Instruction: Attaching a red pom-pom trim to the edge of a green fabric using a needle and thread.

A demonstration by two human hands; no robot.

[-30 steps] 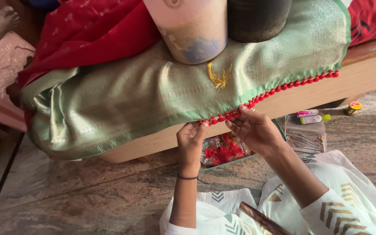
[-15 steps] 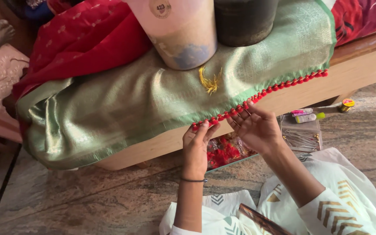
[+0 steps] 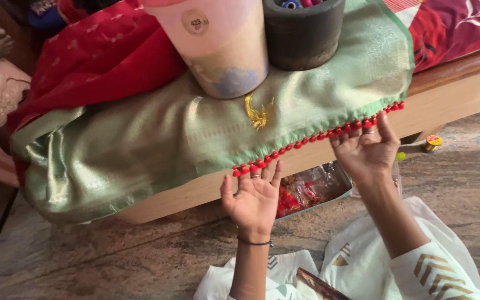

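Both hands spread flat, palms up, under the hanging hem of a green silk cloth [image 3: 156,150] draped over a wooden bench [image 3: 456,91]: the left hand [image 3: 253,200], at about six o'clock in the head view, lies open with its fingertips touching the near end of a row of small red bead tassels [image 3: 315,137] stitched along the cloth's edge, while the right hand [image 3: 365,153], toward four o'clock, is likewise open, fingers fanned, their tips meeting the far end of the same trim. Neither hand grips anything; the edge simply rests on the raised fingers. A pale plastic tub [image 3: 218,44] and a dark round pot [image 3: 304,30] of thread spools stand on the cloth at twelve o'clock, pinning it to the bench, with a gold embroidered motif [image 3: 258,114] just below the tub. Red fabric [image 3: 95,61] bunches at ten o'clock, and a clear tray of red beads [image 3: 312,186] sits on the stone floor [image 3: 84,255] between the hands, under the bench lip. By the look of it, the hem is being smoothed and its tassel line checked; doing that well would mean keeping the fingers flat and even so the edge lies straight, holding the two hands level along the trim, and pulling gently enough that the weighted containers above do not shift or tip.
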